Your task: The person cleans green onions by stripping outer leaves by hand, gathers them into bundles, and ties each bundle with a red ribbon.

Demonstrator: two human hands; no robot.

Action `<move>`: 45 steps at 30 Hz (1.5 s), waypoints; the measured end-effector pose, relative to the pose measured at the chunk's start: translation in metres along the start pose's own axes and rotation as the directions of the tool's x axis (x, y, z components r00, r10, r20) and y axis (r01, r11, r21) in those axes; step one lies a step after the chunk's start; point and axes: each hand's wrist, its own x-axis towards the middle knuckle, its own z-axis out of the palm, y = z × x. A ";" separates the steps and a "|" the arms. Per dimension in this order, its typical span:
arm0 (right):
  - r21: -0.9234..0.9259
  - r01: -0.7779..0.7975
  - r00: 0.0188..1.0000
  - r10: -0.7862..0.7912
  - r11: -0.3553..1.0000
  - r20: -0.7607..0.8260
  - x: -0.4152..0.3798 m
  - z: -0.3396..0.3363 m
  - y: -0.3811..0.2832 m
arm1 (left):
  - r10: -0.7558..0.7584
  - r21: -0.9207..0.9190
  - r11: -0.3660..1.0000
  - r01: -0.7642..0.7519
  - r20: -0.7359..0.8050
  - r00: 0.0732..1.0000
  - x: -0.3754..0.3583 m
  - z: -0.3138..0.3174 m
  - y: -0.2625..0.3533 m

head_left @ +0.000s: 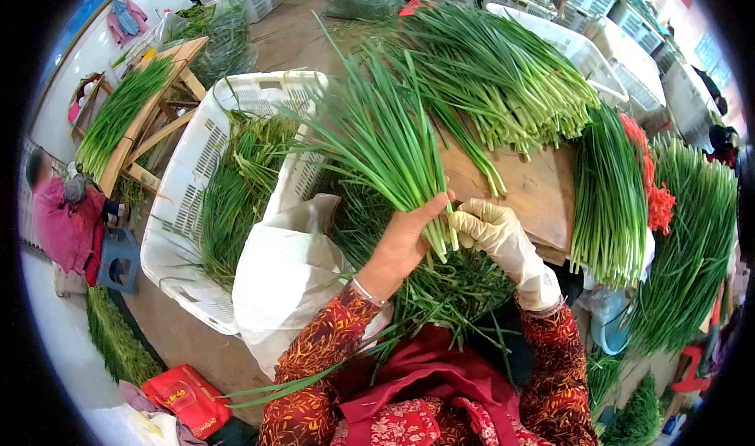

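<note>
My bare left hand (pixel 397 245) is wrapped round the lower stems of a bunch of garlic chives (pixel 393 155), whose green leaves fan out up and to the left. In a pale glove, my right hand (pixel 503 241) pinches at the right edge of these stems, near their cut ends; its fingertips are partly hidden. Beyond both hands, a large pile of chives (pixel 503 76) lies on a wooden board (pixel 543 186). Loose green leaves (pixel 448 293) lie below my hands, over my lap.
Left stands a white crate (pixel 169 249) with leaves inside and a white sack (pixel 283 277) against it. Right are more chives (pixel 609 202), red ties (pixel 659 202) and a blue container (pixel 612 332). A person in pink (pixel 67 222) sits at far left near a wooden bench (pixel 130 143).
</note>
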 end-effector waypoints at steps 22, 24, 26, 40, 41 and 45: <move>-0.437 0.170 0.968 -0.232 0.883 -0.092 0.005 0.000 -0.018 | 0.254 0.128 0.963 -0.235 -0.160 0.954 0.010 0.009 -0.008; -0.421 0.196 0.952 -0.275 0.886 -0.136 0.005 0.006 -0.019 | 0.222 0.111 0.972 -0.207 -0.144 0.964 0.009 0.006 -0.005; -0.424 0.208 0.934 -0.307 0.881 -0.180 0.007 0.011 -0.009 | 0.173 0.101 0.982 -0.160 -0.132 0.976 0.009 0.004 -0.008; -0.543 0.475 0.706 -0.669 0.692 -0.234 0.012 0.016 0.007 | -0.057 -0.114 0.993 0.041 -0.145 0.988 -0.004 0.010 -0.011; -0.399 0.597 0.661 -0.709 0.696 -0.246 0.011 0.016 0.007 | -0.058 -0.119 0.992 0.040 -0.145 0.988 -0.004 0.009 -0.008; -0.201 0.050 0.874 0.054 0.978 0.483 -0.031 -0.008 -0.013 | 0.180 0.050 0.983 -0.174 -0.176 0.968 0.000 0.008 0.027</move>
